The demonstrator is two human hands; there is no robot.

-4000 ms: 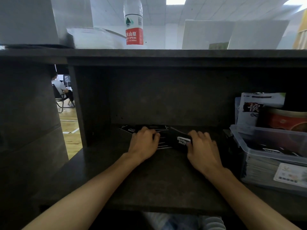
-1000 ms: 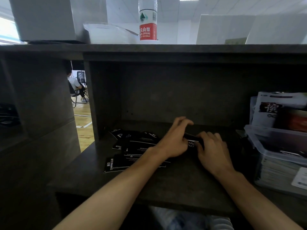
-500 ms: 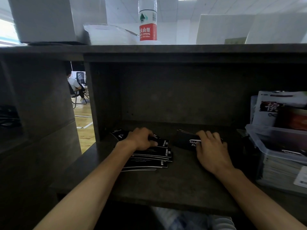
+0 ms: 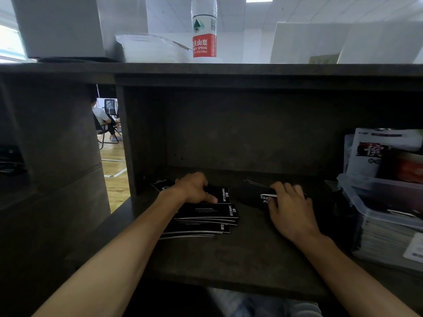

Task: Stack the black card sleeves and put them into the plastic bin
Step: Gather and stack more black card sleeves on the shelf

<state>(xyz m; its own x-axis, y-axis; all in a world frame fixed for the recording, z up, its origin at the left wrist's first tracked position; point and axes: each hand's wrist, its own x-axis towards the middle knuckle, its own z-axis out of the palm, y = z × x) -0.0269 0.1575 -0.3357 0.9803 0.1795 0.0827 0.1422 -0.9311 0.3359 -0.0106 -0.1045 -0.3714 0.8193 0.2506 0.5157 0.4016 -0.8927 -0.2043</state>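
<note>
Left hand [image 4: 194, 189] lies on top of a messy pile of black card sleeves [image 4: 206, 217] on the dark shelf [image 4: 229, 259]. Its fingers curl down over the top sleeve, and the thumb sticks out along its front edge. It looks like the hand is grabbing that one, but the far side is hidden.

Right hand [image 4: 289, 209] holds a second, smaller bunch of sleeves [image 4: 256, 193] close by, with its fingers bent over them. That bunch is very dark, so I cannot count it.

This looks like the stacking step. Nothing from these two piles is in the plastic bin [image 4: 366, 186] yet. The bin sits at the right end of the shelf, just past the right hand, and other things already lie inside it.

Next, I think the left pile has to be pushed straight, because its edges stick out in steps. Then the two bunches must come together into one neat stack. After that the stack goes over to the bin.

Counting: two hands, two bunches of sleeves and one bin. The left pile shows about five or six sleeves that I can pick out, and maybe more are underneath. One water bottle [image 4: 204, 28] stands on the top board.
</note>
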